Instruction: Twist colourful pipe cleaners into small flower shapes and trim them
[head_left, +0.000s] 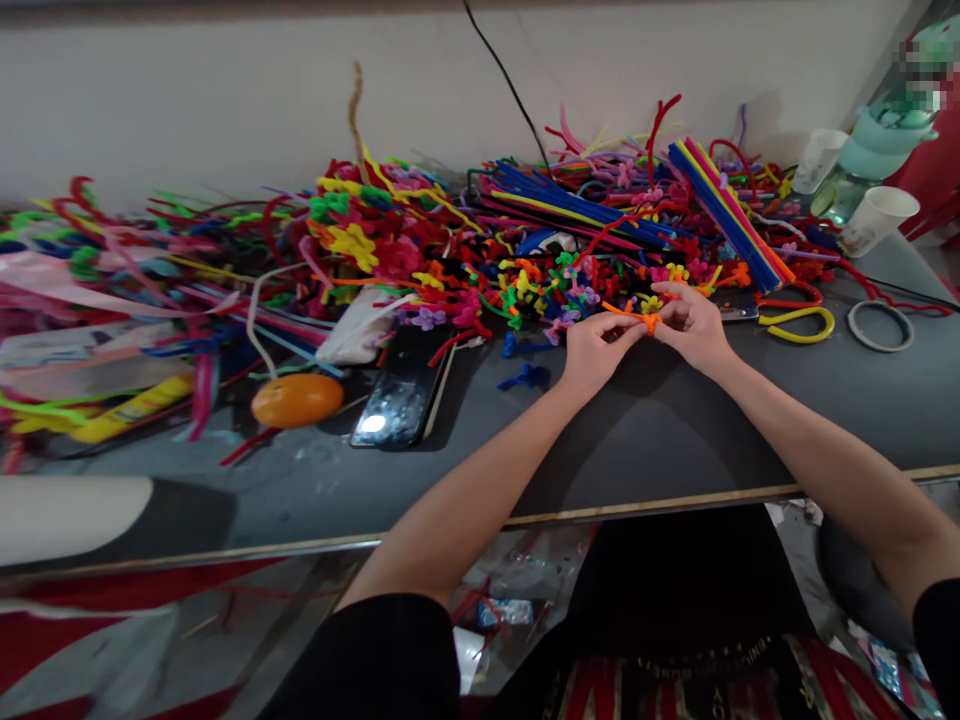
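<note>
Between my two hands is an orange pipe cleaner [651, 322], bent into a small looped shape with a straight end sticking out to the left. My left hand [600, 350] pinches it from the left with thumb and forefinger. From the other side my right hand [694, 325] grips it with thumb and fingertips. Just beyond the fingers lies a heap of small flower-like twisted pipe cleaners [525, 285] in many colours. Two blue twisted pieces, one of them a blue pipe-cleaner shape [525, 377], rest left of my left hand.
Bundles of straight pipe cleaners [724, 215] top the long pile against the wall. Scissors with a yellow handle [806, 325] and a grey ring [880, 326] lie right. Paper cups [881, 218] stand by a bottle [862, 160]. Left are a phone [401, 390] and an orange [298, 400].
</note>
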